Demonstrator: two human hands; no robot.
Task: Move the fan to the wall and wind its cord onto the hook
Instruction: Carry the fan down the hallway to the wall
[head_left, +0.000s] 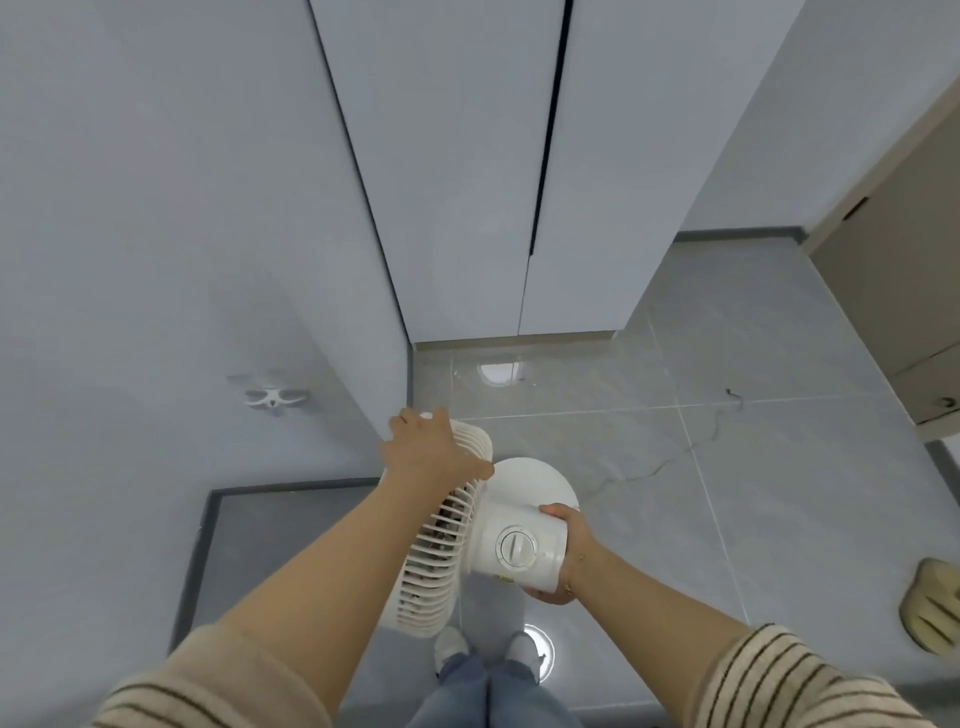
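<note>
Both hands are closed on the fan (467, 535): the left hand (434, 447) is laid over the top rim of the grille with fingers curled down its far side, and the right hand (566, 551) is wrapped under and behind the motor housing, beside the dial. The fan is held clear of the floor (753, 415), above the person's feet, with its round base jutting out beyond the housing.

The cord (696, 447) is seen trailing thinly across the tiles to the right of the fan, ending well apart from it; where it joins the fan is hidden. This is judged the main risk: if the fan is swung toward the wall (130, 234), the slack could drag, snag, or be stepped on, jerking the fan in the grip. The left hold on thin grille ribs may also flex or slip if the weight shifts. The glossy tiles look slippery.

A white hook (275, 399) is fixed to the wall left of the fan, near the left hand. Beyond the fan stand white cabinet doors (467, 182); right of the fan, farther off, a beige unit and a slipper are seen. A grey mat (270, 540) lies left of the fan.
</note>
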